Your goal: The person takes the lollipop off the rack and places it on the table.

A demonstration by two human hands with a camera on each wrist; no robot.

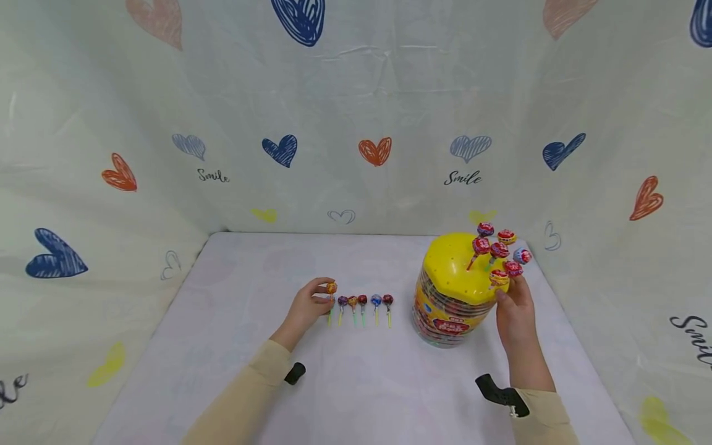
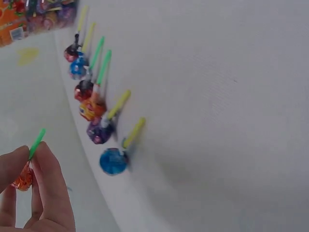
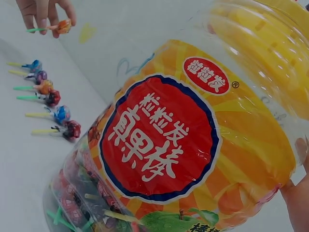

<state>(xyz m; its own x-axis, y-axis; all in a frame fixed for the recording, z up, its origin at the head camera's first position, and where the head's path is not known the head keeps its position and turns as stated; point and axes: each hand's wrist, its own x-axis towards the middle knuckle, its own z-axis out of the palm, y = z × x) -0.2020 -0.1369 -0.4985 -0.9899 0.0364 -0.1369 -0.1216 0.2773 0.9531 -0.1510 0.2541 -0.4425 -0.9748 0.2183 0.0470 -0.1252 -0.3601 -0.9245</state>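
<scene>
At frame centre the left hand (image 1: 308,306) pinches an orange lollipop (image 1: 331,288) lifted beside the row of lollipops (image 1: 364,301), while the right hand (image 1: 514,309) apparently steadies the yellow-lidded jar (image 1: 453,287); next, carry it precisely to a lid hole.

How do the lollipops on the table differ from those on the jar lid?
The table lollipops lie flat in a row; the lid lollipops stand upright, stuck into the yellow lid. The table ones show green or yellow sticks, the lid ones mostly red wrappers. All are wrapped.
</scene>
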